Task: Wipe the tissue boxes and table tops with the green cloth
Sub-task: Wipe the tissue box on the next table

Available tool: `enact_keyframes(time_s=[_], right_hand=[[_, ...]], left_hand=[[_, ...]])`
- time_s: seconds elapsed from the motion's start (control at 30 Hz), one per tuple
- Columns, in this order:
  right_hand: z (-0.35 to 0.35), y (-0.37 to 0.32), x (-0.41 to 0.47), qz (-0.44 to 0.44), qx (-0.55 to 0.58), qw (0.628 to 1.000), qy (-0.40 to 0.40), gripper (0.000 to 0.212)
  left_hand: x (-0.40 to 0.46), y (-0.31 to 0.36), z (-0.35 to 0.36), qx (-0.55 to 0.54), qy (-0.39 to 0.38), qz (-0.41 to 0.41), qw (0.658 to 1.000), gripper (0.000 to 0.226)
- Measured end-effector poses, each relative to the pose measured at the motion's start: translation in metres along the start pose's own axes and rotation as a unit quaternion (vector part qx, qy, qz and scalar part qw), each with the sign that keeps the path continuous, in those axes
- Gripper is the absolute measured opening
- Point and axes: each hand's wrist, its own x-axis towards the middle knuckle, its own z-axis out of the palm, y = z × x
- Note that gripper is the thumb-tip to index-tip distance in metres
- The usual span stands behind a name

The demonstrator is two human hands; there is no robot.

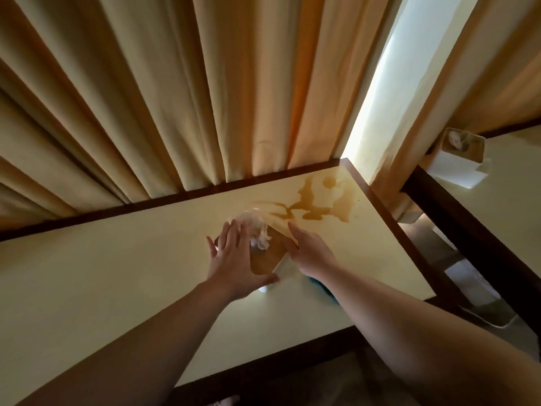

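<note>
A tissue box (265, 260) with a brown top and white sides stands near the middle of the cream table top (117, 273), a white tissue (257, 230) sticking out of it. My left hand (234, 259) lies over the box's left side and top, fingers spread, thumb at the near edge. My right hand (310, 252) presses against the box's right side. The box is held between the two hands. The green cloth (323, 290) lies on the table just right of the box, mostly hidden under my right forearm. A brown liquid spill (319, 203) spreads over the table's far right corner.
A second tissue box (459, 155) stands on a neighbouring table (503, 215) to the right, across a narrow gap. Heavy beige curtains (175, 98) hang right behind the table's dark wooden far edge. Bright light comes through a slit (389, 92) between the curtains.
</note>
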Motion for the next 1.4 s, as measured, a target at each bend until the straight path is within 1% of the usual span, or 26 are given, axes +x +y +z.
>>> enact_keyframes(time_s=[0.1,0.2,0.27,0.33,0.43,0.5,0.57,0.67,0.73,0.8,0.97,1.07,1.17,1.33,1.4], right_hand=[[0.006,0.004,-0.010,-0.018,0.008,1.000,0.012,0.060],[0.012,0.005,-0.022,-0.059,0.017,0.998,0.014,0.055],[0.015,0.004,-0.026,-0.083,0.002,0.996,0.013,0.053],[0.015,0.000,-0.024,-0.097,-0.018,0.995,0.028,0.053],[0.012,-0.010,-0.014,-0.127,-0.027,0.991,0.045,0.051],[0.011,-0.019,-0.002,-0.156,-0.031,0.987,0.034,0.056],[0.013,-0.026,0.011,-0.147,-0.026,0.989,0.014,0.063],[0.020,-0.029,0.021,-0.111,-0.011,0.993,-0.027,0.072],[0.023,-0.026,0.018,-0.112,0.005,0.993,-0.035,0.071],[0.027,-0.021,0.012,-0.126,0.013,0.992,-0.027,0.070],[0.038,-0.025,0.000,-0.111,-0.005,0.994,-0.007,0.087],[0.035,-0.027,0.004,-0.103,-0.016,0.995,0.000,0.086],[0.027,-0.030,0.010,-0.096,-0.017,0.995,0.007,0.076],[0.025,-0.043,0.017,-0.107,-0.029,0.994,-0.015,0.072],[0.027,-0.051,0.018,-0.114,-0.037,0.992,-0.026,0.071]], left_hand=[[-0.009,-0.010,-0.002,-0.004,0.025,-0.024,0.999,0.148],[-0.019,-0.035,-0.009,-0.004,0.032,-0.045,0.998,0.145],[-0.028,-0.050,-0.010,-0.013,0.035,-0.068,0.997,0.136],[-0.037,-0.056,-0.008,-0.038,0.054,-0.090,0.994,0.121],[-0.048,-0.046,0.000,-0.057,0.114,-0.092,0.988,0.105],[-0.053,-0.030,0.005,-0.053,0.146,-0.105,0.982,0.103],[-0.054,-0.015,0.009,-0.059,0.160,-0.135,0.976,0.102],[-0.049,-0.004,0.015,-0.068,0.149,-0.167,0.972,0.106],[-0.047,-0.005,0.016,-0.079,0.145,-0.174,0.971,0.111],[-0.045,-0.007,0.015,-0.081,0.143,-0.175,0.971,0.117],[-0.040,-0.019,0.005,-0.090,0.122,-0.176,0.973,0.130],[-0.039,-0.040,0.000,-0.113,0.110,-0.153,0.976,0.134],[-0.038,-0.065,-0.009,-0.120,0.075,-0.117,0.983,0.133],[-0.033,-0.105,-0.025,-0.103,0.005,-0.048,0.994,0.125],[-0.033,-0.114,-0.026,-0.098,-0.003,-0.035,0.995,0.126]])
